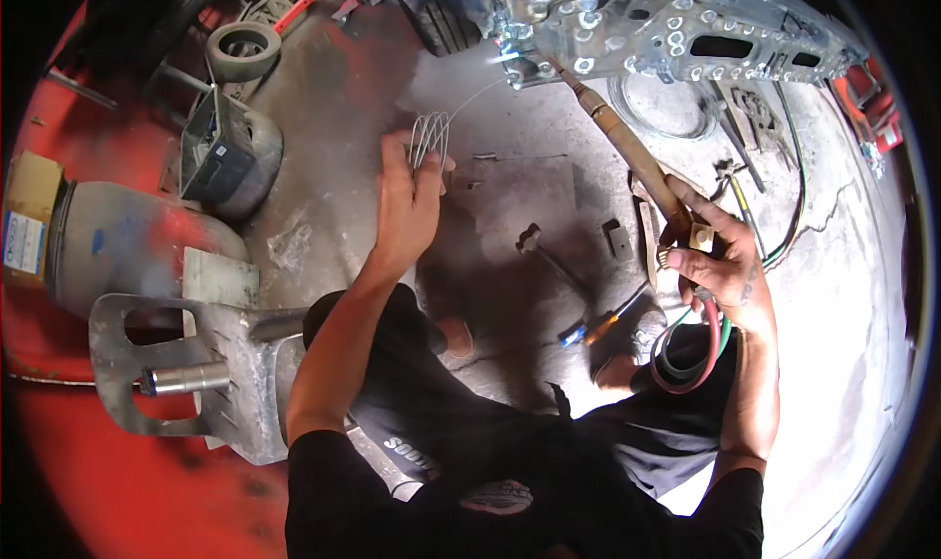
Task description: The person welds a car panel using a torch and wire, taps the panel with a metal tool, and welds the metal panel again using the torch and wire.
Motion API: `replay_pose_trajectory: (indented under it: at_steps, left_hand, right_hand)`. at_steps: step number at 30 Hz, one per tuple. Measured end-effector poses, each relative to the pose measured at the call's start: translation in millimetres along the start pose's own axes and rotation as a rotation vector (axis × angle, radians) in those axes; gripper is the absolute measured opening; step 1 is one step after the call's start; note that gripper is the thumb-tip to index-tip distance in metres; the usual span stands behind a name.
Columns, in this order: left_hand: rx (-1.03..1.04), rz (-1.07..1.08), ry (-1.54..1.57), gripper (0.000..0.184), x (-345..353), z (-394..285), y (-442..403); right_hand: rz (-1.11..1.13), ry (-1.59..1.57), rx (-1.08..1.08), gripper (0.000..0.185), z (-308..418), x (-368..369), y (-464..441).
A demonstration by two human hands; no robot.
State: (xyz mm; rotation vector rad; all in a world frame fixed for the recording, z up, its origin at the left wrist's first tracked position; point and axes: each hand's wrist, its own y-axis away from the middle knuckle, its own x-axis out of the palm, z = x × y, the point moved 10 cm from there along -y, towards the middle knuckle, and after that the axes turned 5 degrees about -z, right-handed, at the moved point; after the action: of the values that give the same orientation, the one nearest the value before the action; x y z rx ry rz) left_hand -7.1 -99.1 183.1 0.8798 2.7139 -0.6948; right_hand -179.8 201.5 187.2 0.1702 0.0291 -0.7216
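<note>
My left hand (410,198) is closed around a coil of thin wire (429,138), and the wire's free end runs up and right toward a bright flame. In my right hand (720,260) is a gas torch (627,143), gripped at its valve end. Its tip burns with a small white-blue flame (508,57) against the lower left corner of a perforated metal panel (676,30). Red and green hoses (708,353) loop down from the torch below my hand. Glare hides the exact spot where wire, flame and panel meet.
A hammer (549,255) and screwdrivers (616,314) lie on the floor between my feet. A larger wire coil (667,108) rests under the panel. To the left are a plastic chair (245,363), a grey drum (147,250), a black crate (216,152) and a tire (243,51).
</note>
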Motion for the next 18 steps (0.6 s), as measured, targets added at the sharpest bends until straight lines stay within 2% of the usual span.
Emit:
replay_pose_trajectory:
  at_steps: [5,11,18]
  left_hand:
    - [0.057,0.017,0.066,0.019,15,9,0]
    - [0.002,0.021,0.284,0.021,16,11,-13]
    - [0.003,-0.026,0.168,0.02,-7,17,-40]
  right_hand:
    - [-0.032,-0.025,-0.047,0.064,0,-4,0]
    - [-0.012,-0.111,-0.046,0.059,-11,-16,-8]
    - [0.001,-0.239,-0.03,0.058,-23,-20,-16]
